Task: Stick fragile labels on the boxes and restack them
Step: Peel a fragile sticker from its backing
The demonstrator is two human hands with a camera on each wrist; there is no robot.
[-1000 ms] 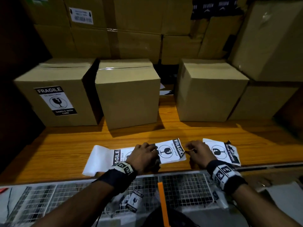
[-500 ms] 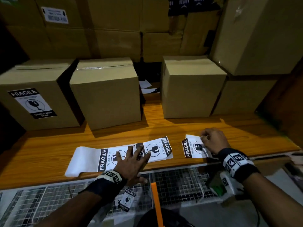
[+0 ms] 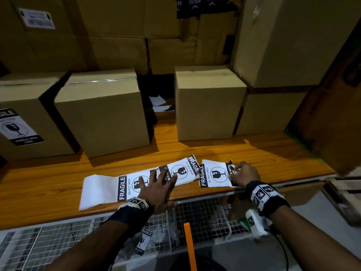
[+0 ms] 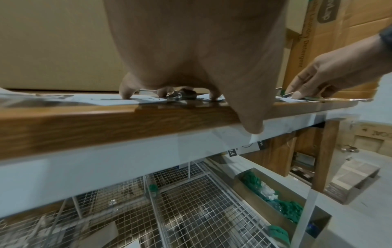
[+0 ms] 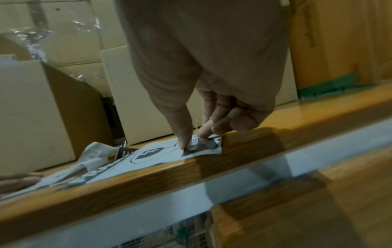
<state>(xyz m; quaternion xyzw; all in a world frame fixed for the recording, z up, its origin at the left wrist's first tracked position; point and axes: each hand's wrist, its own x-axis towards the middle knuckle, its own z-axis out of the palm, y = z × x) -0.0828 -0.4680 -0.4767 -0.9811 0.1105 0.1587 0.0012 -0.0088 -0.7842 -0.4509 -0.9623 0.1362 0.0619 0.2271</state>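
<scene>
Wooden desk point(image 3: 58, 178) among stacked cardboard boxes point(image 3: 103, 112). Left hand point(image 3: 158, 189) still flat on the label strip point(image 3: 109, 188); right hand point(image 3: 244, 175) now pinches the torn-off fragile label point(image 3: 213, 175).

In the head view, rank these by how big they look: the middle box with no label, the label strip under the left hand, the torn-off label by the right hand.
1. Middle box, clearly largest.
2. Label strip, under the left hand.
3. Torn-off label, pinched by the right hand.
The labels lie nearer the camera, yet still look smaller.
</scene>
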